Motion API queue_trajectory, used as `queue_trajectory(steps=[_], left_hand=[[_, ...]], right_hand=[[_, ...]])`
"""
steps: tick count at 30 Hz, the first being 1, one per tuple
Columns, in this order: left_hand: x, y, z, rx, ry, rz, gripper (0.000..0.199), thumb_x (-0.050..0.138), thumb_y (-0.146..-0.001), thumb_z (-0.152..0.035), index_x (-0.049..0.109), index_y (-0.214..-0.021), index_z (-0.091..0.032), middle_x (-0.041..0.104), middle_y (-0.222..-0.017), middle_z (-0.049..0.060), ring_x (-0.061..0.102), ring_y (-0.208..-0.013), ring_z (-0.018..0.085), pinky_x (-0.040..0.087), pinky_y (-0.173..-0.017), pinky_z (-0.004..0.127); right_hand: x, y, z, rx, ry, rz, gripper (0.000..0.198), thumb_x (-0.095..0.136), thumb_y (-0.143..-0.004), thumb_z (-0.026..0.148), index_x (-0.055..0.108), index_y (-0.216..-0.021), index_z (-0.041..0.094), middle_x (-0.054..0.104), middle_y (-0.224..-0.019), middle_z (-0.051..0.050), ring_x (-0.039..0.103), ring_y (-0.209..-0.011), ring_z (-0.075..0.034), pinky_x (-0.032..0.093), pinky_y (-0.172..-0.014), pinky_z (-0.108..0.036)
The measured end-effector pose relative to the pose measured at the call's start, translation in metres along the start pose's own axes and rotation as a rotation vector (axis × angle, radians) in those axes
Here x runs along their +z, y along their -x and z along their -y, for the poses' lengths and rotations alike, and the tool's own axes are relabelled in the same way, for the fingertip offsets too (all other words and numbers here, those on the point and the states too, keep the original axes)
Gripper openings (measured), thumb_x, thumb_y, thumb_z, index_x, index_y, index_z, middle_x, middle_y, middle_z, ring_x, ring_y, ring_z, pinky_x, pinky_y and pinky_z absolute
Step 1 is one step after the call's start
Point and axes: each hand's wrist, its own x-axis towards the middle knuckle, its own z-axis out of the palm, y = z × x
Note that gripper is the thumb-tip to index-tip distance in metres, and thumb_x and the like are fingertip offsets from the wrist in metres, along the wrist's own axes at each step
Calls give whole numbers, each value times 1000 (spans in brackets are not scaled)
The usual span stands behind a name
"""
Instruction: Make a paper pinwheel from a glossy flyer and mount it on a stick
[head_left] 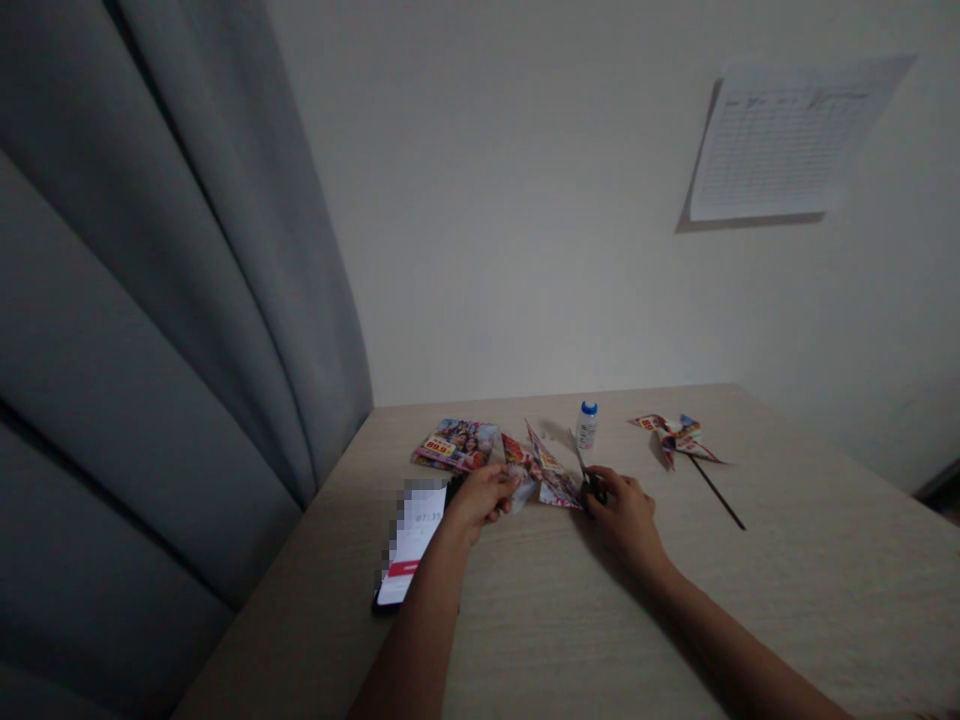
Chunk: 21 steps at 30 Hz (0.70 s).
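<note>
My left hand [484,497] pinches one side of a colourful printed paper sheet [555,482], which is cut and stands up in pointed flaps. In my right hand [624,510] is a pair of scissors [583,462], its dark handles within my fingers and its blades pointing up and away from me. The scissors are close to the paper's right side; whether the blades touch it I cannot tell. Behind the paper stands a small clear bottle [587,428] with a blue cap.
A paper pinwheel [679,437] on a dark stick [718,491] lies at the right. Printed paper squares [455,445] are stacked at the back left. A phone [411,550] rests beside my left forearm. Grey curtain [187,300] hangs at the left; a printed sheet [776,145] is on the wall.
</note>
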Motion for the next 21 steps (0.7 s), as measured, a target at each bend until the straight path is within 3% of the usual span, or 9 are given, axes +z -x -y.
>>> queue_trajectory(steps=[11, 21], left_hand=[[-1, 1, -1, 2, -25, 10, 30, 87, -64, -35, 66, -79, -18, 59, -61, -5, 43, -43, 4, 11, -41, 18], [-5, -5, 2, -19, -74, -42, 33, 85, -66, -40, 69, -86, -18, 57, -56, -6, 43, -42, 5, 14, -42, 18]], right_hand=[[3, 0, 1, -12, -4, 33, 40, 59, -86, 30, 68, -124, 26, 69, -112, -12, 57, -118, -30, 34, -99, -46], [3, -3, 0, 18, -101, -1, 39, 62, -79, 26, 72, -117, 26, 70, -100, -8, 64, -102, -28, 41, -99, -47]])
